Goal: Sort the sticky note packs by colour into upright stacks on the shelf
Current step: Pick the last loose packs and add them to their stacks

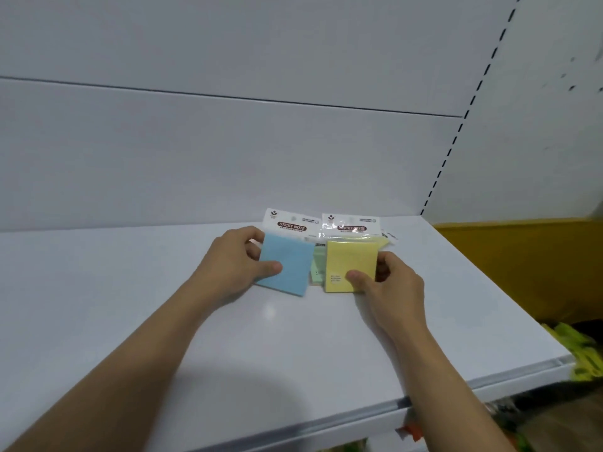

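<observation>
Mostly hidden between the blue pack point(287, 267) and the yellow pack point(350, 265): a green pack point(317, 267), only a narrow strip showing, its count and posture impossible to tell. Concealed behind those packs, the fingers of the left hand point(236, 262) and right hand point(388, 285), thumbs alone visible in front. Too small to read, the print under "STICKY NOTE"; blurred and cut by the right edge, yellow-green items point(577, 350) below the shelf point(130, 288).
</observation>
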The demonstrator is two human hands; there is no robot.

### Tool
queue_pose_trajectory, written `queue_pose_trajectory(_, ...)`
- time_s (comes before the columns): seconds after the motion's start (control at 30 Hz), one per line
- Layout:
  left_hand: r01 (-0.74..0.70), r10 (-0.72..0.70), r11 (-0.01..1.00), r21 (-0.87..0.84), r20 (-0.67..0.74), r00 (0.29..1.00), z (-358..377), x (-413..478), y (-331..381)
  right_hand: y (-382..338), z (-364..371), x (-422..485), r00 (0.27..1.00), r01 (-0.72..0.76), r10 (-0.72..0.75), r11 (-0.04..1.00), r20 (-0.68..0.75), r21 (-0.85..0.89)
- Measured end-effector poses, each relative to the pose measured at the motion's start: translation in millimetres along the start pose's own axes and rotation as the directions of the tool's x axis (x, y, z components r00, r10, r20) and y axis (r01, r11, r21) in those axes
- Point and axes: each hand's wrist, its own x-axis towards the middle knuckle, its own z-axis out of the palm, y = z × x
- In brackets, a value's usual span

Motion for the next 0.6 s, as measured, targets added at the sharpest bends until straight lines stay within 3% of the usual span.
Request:
queue_pose_trajectory(0.13,0.079,-0.074,0.970,-0.230,0.032,0.997,-7.8,-6.6,4.4,-0.5,-2.9,-0.8,1.000,0.007,-0.007,1.000,0.022,0.022)
queue_pose_trajectory(0.27,0.068,-0.065,0.958,-0.279,0.018,0.998,-8.0,-15.9,7.2,0.4,-9.1,0.9,0.999,0.009,-0.009,1.000,0.034,0.009)
queue_pose_trajectory(0.6,-0.104,0.091,0.991,-0.086,-0.147,0.985,-45.8,-15.8,33.3,-36.2,-25.2,18.9,0.997,0.051,-0.053,0.998,0.057,0.037)
